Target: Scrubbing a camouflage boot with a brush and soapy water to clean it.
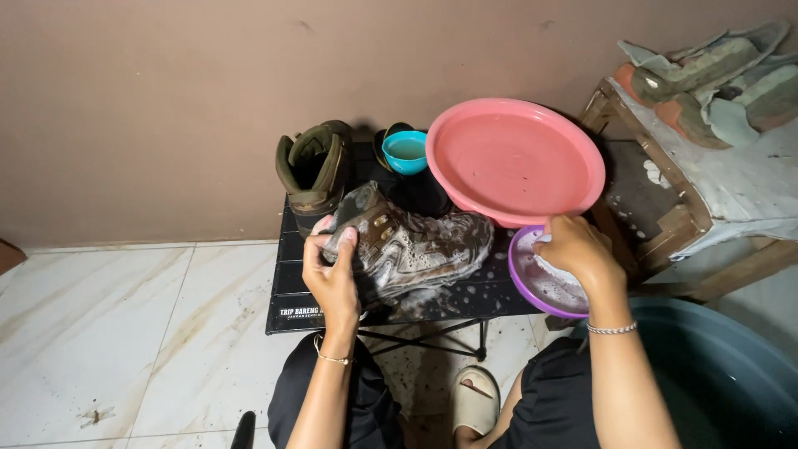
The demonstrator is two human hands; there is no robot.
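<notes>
Right now the soapy boot lies on its side across the small black folding table, toe pointing right, suds all over the upper. My left hand is clamped on its heel/collar end, fingers wrapped over the top, pinning it down. My right hand is curled, fingers down in the purple bowl at the table's right edge, dipped in foamy water; can't tell if it grips a brush or cloth, whatever's in there is hidden under the hand.

Progress, as I judge it: this boot is lathered but not rinsed, foam is sitting on it and on the tabletop. The second boot stands upright at the back left, looks dry and untouched, so approx half or more is left.

Behind, a small teal bowl w/ liquid, and a big pink basin leaning tilted. A dark tub sits lower right, a worn wooden crate w/ rags beside it. Floor is pale marble-look tile w/ dirt specks, wall plain brownish-pink.
</notes>
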